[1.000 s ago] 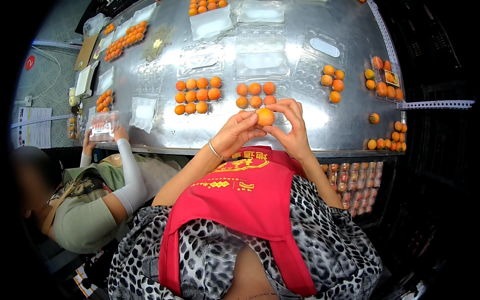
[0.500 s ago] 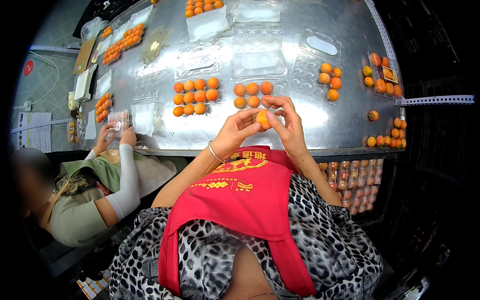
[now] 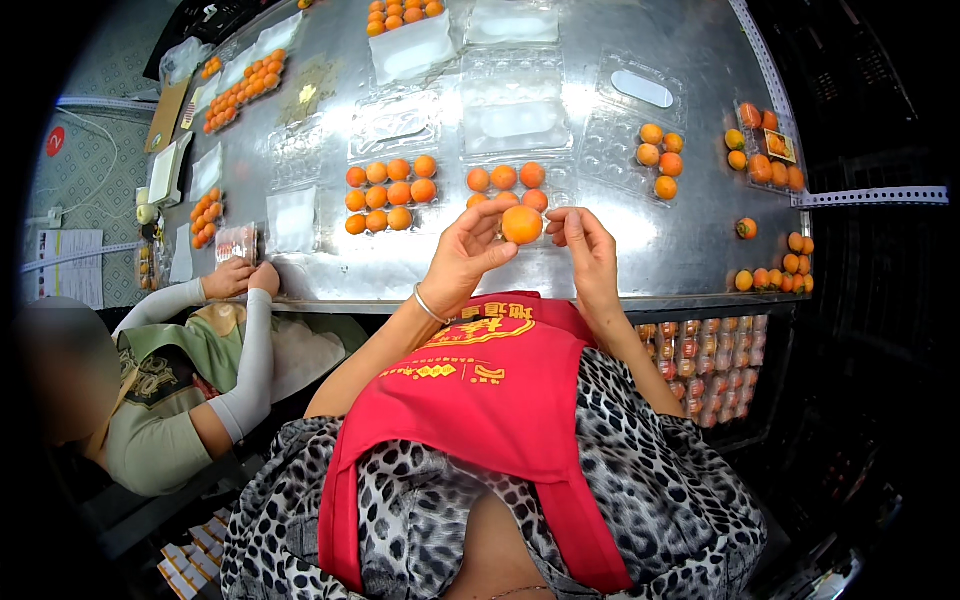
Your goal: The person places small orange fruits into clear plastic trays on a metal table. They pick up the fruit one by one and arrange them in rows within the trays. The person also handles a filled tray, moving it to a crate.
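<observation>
My left hand (image 3: 465,245) grips a smooth, round orange fruit (image 3: 522,225) between thumb and fingers, above the table's near edge. Just right of it, apart from the fruit, is my right hand (image 3: 590,245). Its thumb and fingertips are drawn together; whether anything small is pinched there cannot be seen. Beyond my hands lies a clear plastic tray (image 3: 515,135) with its lid open and rows of orange fruits (image 3: 504,177) in its near half. My left fingers hide part of the nearest row. A fuller tray of fruits (image 3: 377,195) sits to its left.
To the right are a partly filled clear tray (image 3: 607,150), a packed box (image 3: 770,160) and loose fruits (image 3: 790,267). Stacked packs of fruit (image 3: 708,370) stand below the table edge. At left, a co-worker's hands (image 3: 245,278) are at a clear pack (image 3: 237,245).
My right hand has come off the fruit and moved slightly right. The fruit now shows whole in my left hand. The co-worker's hands have come together at the near side of their pack.
</observation>
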A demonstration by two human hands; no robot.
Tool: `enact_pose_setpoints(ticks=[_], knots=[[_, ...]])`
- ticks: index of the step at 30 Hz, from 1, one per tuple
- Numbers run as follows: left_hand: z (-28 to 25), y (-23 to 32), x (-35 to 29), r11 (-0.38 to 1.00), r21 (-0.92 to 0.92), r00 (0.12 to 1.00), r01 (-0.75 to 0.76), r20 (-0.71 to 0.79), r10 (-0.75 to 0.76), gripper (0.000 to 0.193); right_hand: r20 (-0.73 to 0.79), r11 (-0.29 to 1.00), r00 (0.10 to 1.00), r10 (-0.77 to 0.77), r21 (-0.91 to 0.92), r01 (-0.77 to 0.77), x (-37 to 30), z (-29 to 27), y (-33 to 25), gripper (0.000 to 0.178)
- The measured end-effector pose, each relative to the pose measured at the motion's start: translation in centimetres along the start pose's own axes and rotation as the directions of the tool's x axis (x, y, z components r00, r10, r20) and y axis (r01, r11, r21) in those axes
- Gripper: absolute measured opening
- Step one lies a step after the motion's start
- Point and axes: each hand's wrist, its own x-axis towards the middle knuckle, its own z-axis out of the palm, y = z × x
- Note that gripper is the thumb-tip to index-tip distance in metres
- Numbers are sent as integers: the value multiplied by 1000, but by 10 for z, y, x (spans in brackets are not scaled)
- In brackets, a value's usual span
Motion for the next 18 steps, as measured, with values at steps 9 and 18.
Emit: enact_pose_setpoints(ticks=[9,18], knots=[[-2,-3,1,999,46,999,2,37,-4,61,144,875,941,-308,-345,339,0,13,1,44],[-3,-8,3,962,273,990,9,-137,30,75,-127,769,921,-367,-598,224,-2,-19,8,45]])
